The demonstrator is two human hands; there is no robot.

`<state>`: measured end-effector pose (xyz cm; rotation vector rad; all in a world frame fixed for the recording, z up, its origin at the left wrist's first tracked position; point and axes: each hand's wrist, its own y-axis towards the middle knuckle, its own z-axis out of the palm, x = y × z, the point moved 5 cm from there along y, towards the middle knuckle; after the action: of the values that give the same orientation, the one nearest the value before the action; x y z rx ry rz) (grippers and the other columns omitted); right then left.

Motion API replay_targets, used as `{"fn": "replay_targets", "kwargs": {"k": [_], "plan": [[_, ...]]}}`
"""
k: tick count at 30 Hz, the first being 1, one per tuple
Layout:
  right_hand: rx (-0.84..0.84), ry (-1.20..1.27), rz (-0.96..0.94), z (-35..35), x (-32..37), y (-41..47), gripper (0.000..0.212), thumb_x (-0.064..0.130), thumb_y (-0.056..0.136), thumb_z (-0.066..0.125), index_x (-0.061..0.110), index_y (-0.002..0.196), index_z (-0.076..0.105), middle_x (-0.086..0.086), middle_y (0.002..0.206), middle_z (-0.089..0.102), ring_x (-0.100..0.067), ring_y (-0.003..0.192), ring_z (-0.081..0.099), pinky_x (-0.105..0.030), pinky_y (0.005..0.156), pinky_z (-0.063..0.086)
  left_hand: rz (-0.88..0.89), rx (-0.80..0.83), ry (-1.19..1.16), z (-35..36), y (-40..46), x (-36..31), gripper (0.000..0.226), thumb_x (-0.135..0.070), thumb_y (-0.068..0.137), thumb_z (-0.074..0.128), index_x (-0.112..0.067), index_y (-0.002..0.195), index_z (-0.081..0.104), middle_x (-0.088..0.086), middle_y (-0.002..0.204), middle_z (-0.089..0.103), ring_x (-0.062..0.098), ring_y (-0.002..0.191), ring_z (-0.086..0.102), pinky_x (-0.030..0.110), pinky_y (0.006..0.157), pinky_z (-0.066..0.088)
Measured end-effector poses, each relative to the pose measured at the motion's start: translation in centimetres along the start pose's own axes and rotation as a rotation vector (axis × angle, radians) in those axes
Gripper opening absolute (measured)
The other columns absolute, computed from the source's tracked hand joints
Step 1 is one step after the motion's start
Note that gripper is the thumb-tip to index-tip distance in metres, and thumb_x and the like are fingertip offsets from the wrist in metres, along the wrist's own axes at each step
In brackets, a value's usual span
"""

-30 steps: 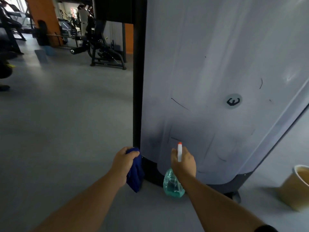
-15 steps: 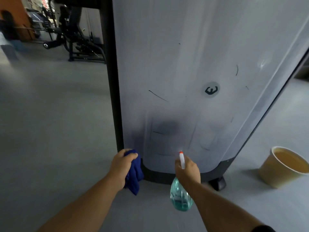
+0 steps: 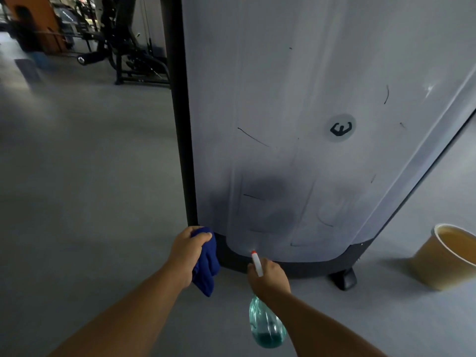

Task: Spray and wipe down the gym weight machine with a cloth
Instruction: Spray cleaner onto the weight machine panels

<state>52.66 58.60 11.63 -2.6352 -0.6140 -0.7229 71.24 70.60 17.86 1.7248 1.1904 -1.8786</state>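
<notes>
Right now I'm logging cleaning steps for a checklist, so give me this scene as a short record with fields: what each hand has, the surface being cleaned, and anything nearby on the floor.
left hand: grips a blue cloth, at the panel's lower left corner
right hand: grips a spray bottle, nozzle aimed at the panel's bottom edge
bottle contents: a little teal liquid at the bottom
surface: grey panel with dark scuff lines and a round logo
floor: tan bucket to the panel's right
background: gym equipment, far left
</notes>
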Motion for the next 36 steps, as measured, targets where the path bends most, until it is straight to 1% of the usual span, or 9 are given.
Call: {"fn": "replay_targets", "kwargs": {"k": [5,9,11,14,18,21,24,31,36], "plan": [[0.044,0.072,-0.059,1.2,1.4,0.1,0.025,0.048,0.097,0.053,0.024,0.097,0.058,-0.001,0.089,0.066,-0.021,0.083,0.066,-0.034,0.072,0.051,-0.017,-0.033,0.023,-1.1,-0.1,0.2,0.006,-0.014,0.094,0.066,-0.018,0.100,0.065,0.013,0.102,0.070,0.032,0.099,0.065,0.042,0.088,0.050],[0.071,0.196,-0.042,-0.8,2.7,-0.5,0.024,0.051,0.093,0.060,0.027,0.093,0.060,0.001,0.088,0.069,-0.018,0.081,0.069,-0.042,0.080,0.059,0.002,-0.061,0.029,-2.3,-1.3,-3.3,0.003,-0.013,0.095,0.064,-0.015,0.095,0.064,0.015,0.098,0.069,0.030,0.095,0.065,0.037,0.082,0.049],[0.051,0.208,-0.062,-3.1,4.5,-0.9,0.024,0.046,0.094,0.066,0.024,0.103,0.067,-0.002,0.101,0.073,-0.023,0.098,0.071,-0.036,0.090,0.056,0.006,-0.055,0.039,-3.2,-2.4,-6.6,0.005,-0.011,0.096,0.063,-0.015,0.094,0.062,0.012,0.094,0.067,0.022,0.087,0.063,0.030,0.073,0.047],[-0.073,0.358,-0.149,-8.9,10.1,-1.4,0.046,0.046,0.086,0.074,0.017,0.122,0.073,-0.011,0.123,0.071,-0.027,0.122,0.064,-0.025,0.100,0.040,0.006,-0.058,0.034,-5.3,-4.3,-12.6,0.005,-0.012,0.096,0.064,-0.012,0.100,0.064,0.012,0.097,0.068,0.019,0.086,0.063,0.028,0.070,0.047],[0.055,0.423,-0.158,-16.1,19.7,-2.1,0.053,0.066,0.077,0.073,0.025,0.109,0.075,-0.004,0.095,0.076,-0.022,0.093,0.072,-0.038,0.086,0.057,-0.011,-0.127,-0.034,-9.1,-7.4,-21.6,0.001,-0.012,0.096,0.064,-0.013,0.096,0.064,0.010,0.091,0.067,0.019,0.079,0.062,0.028,0.068,0.046],[0.102,0.469,-0.283,-22.3,28.3,-4.4,0.014,0.038,0.093,0.069,0.037,0.107,0.069,0.005,0.085,0.071,-0.019,0.079,0.070,-0.038,0.076,0.058,-0.018,-0.189,-0.081,-12.1,-10.0,-29.1,0.008,-0.012,0.097,0.064,-0.014,0.089,0.062,0.008,0.084,0.063,0.019,0.074,0.059,0.029,0.065,0.045],[0.207,0.532,-0.360,-27.8,36.4,-6.6,0.006,0.021,0.098,0.066,0.020,0.092,0.068,-0.003,0.076,0.068,-0.019,0.066,0.068,-0.029,0.061,0.056,-0.006,-0.234,-0.120,-15.1,-12.5,-36.4,0.008,-0.014,0.097,0.064,-0.010,0.091,0.061,0.009,0.082,0.061,0.020,0.073,0.057,0.030,0.064,0.043],[0.308,0.555,-0.523,-37.5,52.7,-11.2,0.010,0.014,0.100,0.062,0.008,0.101,0.070,-0.020,0.097,0.070,-0.023,0.073,0.069,-0.020,0.060,0.052,0.087,-0.324,-0.200,-22.6,-18.4,-52.2,0.011,-0.018,0.096,0.068,-0.019,0.087,0.060,0.010,0.089,0.064,0.024,0.079,0.059,0.037,0.076,0.047],[0.252,0.653,-0.567,-40.3,62.1,-12.4,0.019,0.020,0.098,0.061,0.002,0.091,0.064,-0.022,0.085,0.062,-0.021,0.077,0.059,-0.027,0.066,0.048,0.170,-0.320,-0.236,-29.4,-18.8,-59.6,0.007,-0.021,0.096,0.067,-0.021,0.099,0.062,0.011,0.099,0.068,0.030,0.088,0.064,0.045,0.084,0.054]]}}
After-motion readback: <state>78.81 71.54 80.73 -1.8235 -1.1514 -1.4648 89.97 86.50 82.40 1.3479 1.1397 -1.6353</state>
